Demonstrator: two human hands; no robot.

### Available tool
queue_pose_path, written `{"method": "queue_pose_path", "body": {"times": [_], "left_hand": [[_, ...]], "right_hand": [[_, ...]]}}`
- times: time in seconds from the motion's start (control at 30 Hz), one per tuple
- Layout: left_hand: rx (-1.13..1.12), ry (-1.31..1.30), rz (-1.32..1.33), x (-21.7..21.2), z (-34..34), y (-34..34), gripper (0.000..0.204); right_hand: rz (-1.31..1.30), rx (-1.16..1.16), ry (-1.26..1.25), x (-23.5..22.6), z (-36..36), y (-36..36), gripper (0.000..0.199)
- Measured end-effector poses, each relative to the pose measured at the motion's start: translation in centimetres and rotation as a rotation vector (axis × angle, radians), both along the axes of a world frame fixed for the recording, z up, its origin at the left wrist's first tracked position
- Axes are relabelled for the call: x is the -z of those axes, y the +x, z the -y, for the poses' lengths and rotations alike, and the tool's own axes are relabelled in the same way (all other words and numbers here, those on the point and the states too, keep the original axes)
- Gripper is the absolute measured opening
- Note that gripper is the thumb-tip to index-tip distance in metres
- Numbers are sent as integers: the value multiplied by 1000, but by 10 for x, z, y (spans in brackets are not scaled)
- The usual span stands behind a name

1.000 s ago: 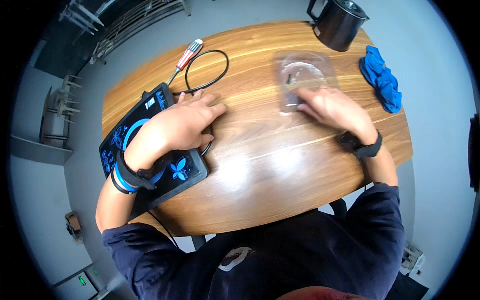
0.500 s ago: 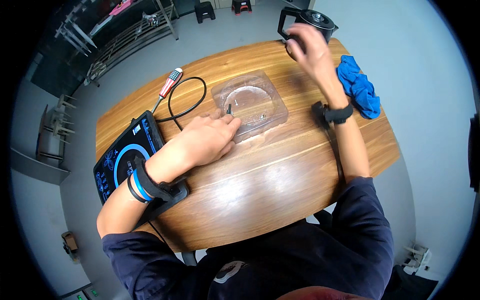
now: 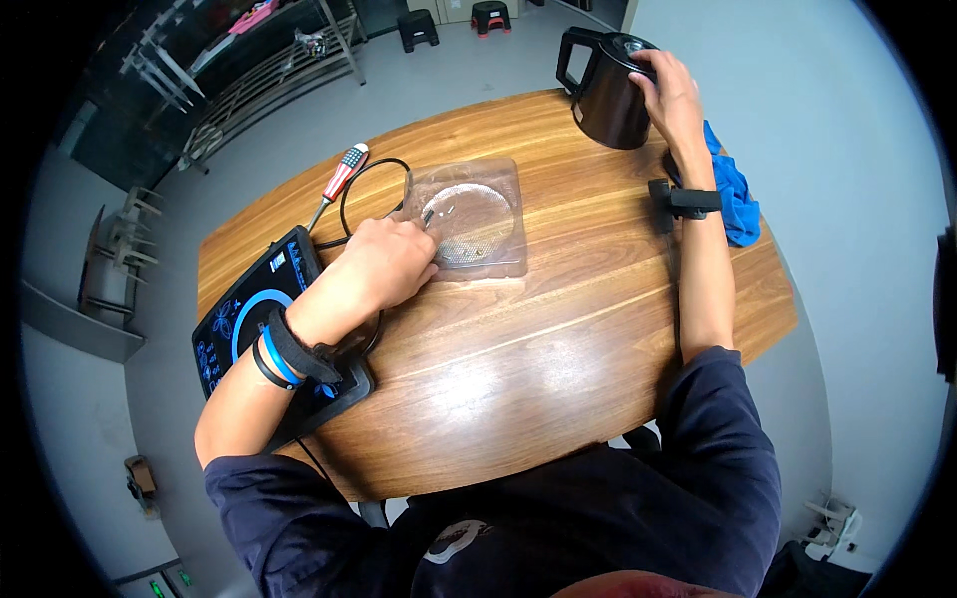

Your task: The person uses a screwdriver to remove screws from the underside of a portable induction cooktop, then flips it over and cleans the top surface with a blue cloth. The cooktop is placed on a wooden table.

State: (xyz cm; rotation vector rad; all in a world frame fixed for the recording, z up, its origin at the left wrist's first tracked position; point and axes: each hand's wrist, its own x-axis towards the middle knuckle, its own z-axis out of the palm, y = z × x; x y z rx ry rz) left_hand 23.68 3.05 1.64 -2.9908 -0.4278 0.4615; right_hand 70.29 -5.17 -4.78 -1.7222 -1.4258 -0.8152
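Observation:
My left hand is closed on the left edge of a clear plastic tray, its fingertips partly hidden. A few small pieces, including a short black one, lie in the tray around its round recess. At the far right of the table stands a dark electric kettle, its handle toward the left. My right hand grips the kettle's upper right side, fingers curled over the lid rim and thumb against the body.
A black induction cooker lies on the table's left, its cable looping behind. Beside it is a screwdriver with a striped handle. A blue cloth lies at the right edge. Stools and a metal rack stand beyond.
My left hand has shifted left, drawing the tray with it and turning it slightly. My right hand has moved right, from in front of the kettle to its upper right side.

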Motion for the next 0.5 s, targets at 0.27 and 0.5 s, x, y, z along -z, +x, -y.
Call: {"method": "queue_pose_path", "body": {"times": [0.27,0.5], "left_hand": [[20,-87,-71,11,-4,17,29],[13,-77,-36,22,-15,38,26]], "right_hand": [[-150,-210,-281,-46,53,-26,32],[-152,-468,-632,-88,126,-30,37]]}}
